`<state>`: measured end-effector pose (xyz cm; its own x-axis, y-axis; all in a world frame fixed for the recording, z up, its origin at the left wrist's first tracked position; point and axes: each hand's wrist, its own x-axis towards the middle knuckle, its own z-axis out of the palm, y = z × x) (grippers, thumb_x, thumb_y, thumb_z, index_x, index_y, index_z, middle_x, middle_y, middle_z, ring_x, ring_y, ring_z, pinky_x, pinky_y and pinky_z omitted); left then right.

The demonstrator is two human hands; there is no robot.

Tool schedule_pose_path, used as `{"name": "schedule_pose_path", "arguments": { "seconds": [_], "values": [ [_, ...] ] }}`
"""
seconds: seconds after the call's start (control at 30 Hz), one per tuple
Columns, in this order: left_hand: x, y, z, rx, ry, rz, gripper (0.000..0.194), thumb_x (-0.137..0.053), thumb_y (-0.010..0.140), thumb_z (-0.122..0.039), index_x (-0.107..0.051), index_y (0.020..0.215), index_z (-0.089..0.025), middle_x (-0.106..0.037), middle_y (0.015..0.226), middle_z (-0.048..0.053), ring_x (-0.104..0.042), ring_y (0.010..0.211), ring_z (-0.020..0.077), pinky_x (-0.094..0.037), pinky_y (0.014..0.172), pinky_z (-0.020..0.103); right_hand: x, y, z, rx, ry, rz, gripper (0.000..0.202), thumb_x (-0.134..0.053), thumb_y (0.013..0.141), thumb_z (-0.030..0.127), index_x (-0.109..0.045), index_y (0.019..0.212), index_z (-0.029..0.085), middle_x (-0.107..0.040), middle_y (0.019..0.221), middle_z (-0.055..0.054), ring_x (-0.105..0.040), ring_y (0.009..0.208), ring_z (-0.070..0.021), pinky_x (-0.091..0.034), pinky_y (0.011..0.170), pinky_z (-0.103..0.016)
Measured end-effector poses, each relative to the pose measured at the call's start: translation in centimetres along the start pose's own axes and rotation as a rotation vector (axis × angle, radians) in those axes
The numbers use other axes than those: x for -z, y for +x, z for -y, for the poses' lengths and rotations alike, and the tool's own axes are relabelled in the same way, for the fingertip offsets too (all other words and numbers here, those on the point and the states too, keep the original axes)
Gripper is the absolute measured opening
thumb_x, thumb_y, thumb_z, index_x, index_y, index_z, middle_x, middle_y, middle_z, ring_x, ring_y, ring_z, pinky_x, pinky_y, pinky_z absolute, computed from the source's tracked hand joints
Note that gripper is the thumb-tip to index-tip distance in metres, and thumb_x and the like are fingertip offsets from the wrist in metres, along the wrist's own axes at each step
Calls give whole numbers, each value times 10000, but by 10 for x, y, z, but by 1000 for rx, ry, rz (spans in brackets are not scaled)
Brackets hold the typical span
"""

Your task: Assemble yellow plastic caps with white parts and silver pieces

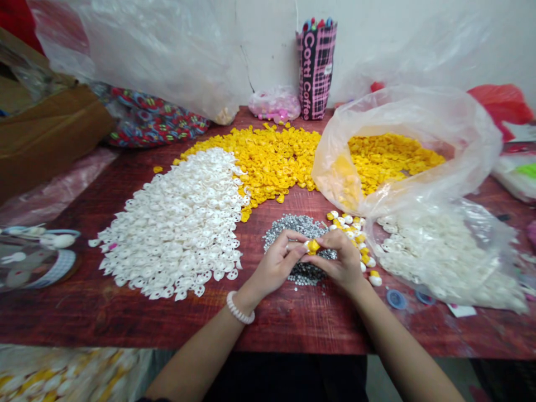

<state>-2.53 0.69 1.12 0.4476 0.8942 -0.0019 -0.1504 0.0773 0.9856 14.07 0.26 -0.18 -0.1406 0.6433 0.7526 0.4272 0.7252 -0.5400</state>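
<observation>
Between my fingertips is a small yellow-and-white plastic piece [312, 246]. My left hand [281, 258] pinches its white side, and my right hand [341, 258] grips the yellow side with thumb and forefinger. Right under my hands lies a pile of small grey and silvery beads [299, 224], partly hidden by them. Several joined yellow-and-white pieces [360, 239] are scattered just right of my right hand. Left of my hands spreads a big heap of flat white parts with holes [176, 223]. Behind it lies a heap of yellow parts [276, 156].
A clear plastic bag [473, 134] stands open over more yellow parts; another bag of white parts [448, 257] lies at right. Blue caps [396, 300] sit near the front edge. A plaid paper bag [317, 70] stands at the wall. A cardboard box [50, 139] and tape roll [62, 268] are left.
</observation>
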Motion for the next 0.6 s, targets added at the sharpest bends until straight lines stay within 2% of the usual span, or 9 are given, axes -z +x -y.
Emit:
{"name": "schedule_pose_path", "arguments": {
  "seconds": [0.13,0.23,0.3,0.4,0.5,0.57,0.6],
  "values": [
    [2,0,0,3,-15,16,230,-551,824,-386,-507,914,-179,-626,805,14,-583,699,117,-408,631,229,4,4,1,17,-66,18,323,-746,691,244,-525,926,251,-590,718,0,-547,630,-162,-439,591,-313],
    [3,1,2,67,-44,24,242,-604,785,-384,-502,850,-175,-605,729,-15,-551,628,94,-383,582,210,6,7,1,7,-98,79,299,-741,694,306,-516,879,240,-569,700,2,-527,634,-165,-418,599,-315],
    [3,3,3,121,-111,42,261,-653,746,-366,-486,802,-175,-599,677,-32,-539,588,84,-370,558,200,7,10,1,-7,-110,147,305,-739,685,360,-525,859,229,-563,710,-5,-525,656,-170,-409,610,-317],
    [0,4,5,212,-304,77,270,-686,722,-315,-459,778,-179,-650,696,-12,-596,613,108,-418,597,219,15,17,2,-61,-115,257,353,-706,678,478,-567,873,219,-586,790,-34,-548,751,-193,-427,677,-335],
    [1,4,3,268,-509,78,201,-608,793,-297,-474,889,-183,-706,793,52,-662,683,152,-473,647,255,42,23,-3,-211,-112,261,447,-535,775,586,-576,1028,220,-619,940,-68,-570,848,-207,-450,740,-346],
    [4,5,1,245,-590,69,226,-547,839,-285,-486,1027,-176,-717,855,87,-678,730,160,-490,669,252,71,22,-11,-382,-225,175,412,-433,861,530,-566,1081,208,-634,957,-72,-590,828,-192,-461,732,-327],
    [6,5,-1,226,-613,70,269,-529,851,-277,-483,1093,-169,-719,878,98,-681,746,160,-495,679,247,87,19,-16,-472,-354,145,356,-440,876,473,-584,1049,198,-645,934,-69,-600,813,-188,-461,729,-317]
  ]
}}
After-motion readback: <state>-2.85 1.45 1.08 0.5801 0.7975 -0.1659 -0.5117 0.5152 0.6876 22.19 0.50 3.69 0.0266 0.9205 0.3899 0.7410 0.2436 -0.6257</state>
